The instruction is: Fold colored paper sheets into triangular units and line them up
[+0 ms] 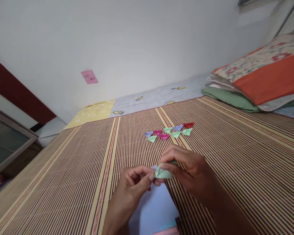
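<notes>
A partly folded piece of light green paper (163,173) is held between my two hands. The fingers of my left hand (134,187) pinch its left corner. From above and the right, my right hand (186,166) grips its upper edge between thumb and fingers. Below them lies a stack of coloured paper sheets (159,205), pale blue on top with pink and teal edges showing. Beyond my hands, several small folded paper pieces (175,134) in green, blue, magenta and red rest in two rows on the striped mat (127,153).
Folded bedding (267,78) with orange and floral fabric is piled at the right. Along the wall runs a checked cloth (147,98) beside a yellow cloth (93,111). A pink note (89,76) sticks to the wall. A framed glass panel (7,140) stands at the left.
</notes>
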Demonstrator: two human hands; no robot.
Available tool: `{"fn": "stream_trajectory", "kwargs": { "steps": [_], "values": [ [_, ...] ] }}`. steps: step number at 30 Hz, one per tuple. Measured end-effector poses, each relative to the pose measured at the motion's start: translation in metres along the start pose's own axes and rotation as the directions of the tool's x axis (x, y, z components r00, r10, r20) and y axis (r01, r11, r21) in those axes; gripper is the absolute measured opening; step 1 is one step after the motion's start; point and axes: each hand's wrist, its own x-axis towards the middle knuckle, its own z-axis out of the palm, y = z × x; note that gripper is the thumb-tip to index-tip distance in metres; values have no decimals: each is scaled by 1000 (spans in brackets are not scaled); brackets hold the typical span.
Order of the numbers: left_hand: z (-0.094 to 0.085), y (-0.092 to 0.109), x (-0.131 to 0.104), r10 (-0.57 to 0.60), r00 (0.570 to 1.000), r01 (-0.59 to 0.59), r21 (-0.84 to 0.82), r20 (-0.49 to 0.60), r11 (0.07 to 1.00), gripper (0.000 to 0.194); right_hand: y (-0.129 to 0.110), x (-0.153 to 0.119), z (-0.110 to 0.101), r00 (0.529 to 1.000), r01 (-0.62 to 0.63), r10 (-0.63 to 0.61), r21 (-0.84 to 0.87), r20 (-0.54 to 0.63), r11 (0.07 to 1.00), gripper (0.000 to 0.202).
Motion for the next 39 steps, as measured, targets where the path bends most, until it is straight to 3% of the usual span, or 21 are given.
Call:
{"fn": "stream_trajectory", "kwargs": {
  "steps": [7,14,18,22,25,30,34,39],
  "values": [
    [5,1,-2,-16,1000,17,-16,4,1000,26,-5,-1,-4,997,-36,36,1,71,999,16],
    [2,-4,-3,-31,997,32,-20,76,999,28,-7,-3,-6,990,-74,68,45,126,996,19],
    [6,-5,-6,-14,998,10,80,56,997,27,-8,-3,-6,985,-112,108,19,138,994,18],
    [14,-2,-6,83,996,-75,233,-21,970,28,-8,-1,-5,982,-161,163,-33,95,986,15],
    [18,-1,-4,100,994,-86,237,-48,968,29,-7,0,-5,983,-173,174,-35,49,984,15],
    [20,-1,-2,102,994,-97,129,-29,987,18,-7,0,-7,982,-190,190,65,11,980,14],
    [20,-2,-5,148,987,-135,161,-68,978,23,-5,-1,-7,966,-258,256,205,37,944,13],
    [22,-2,-4,157,983,-137,186,-97,973,21,-4,1,-4,968,-251,246,236,50,939,13]
  ]
}}
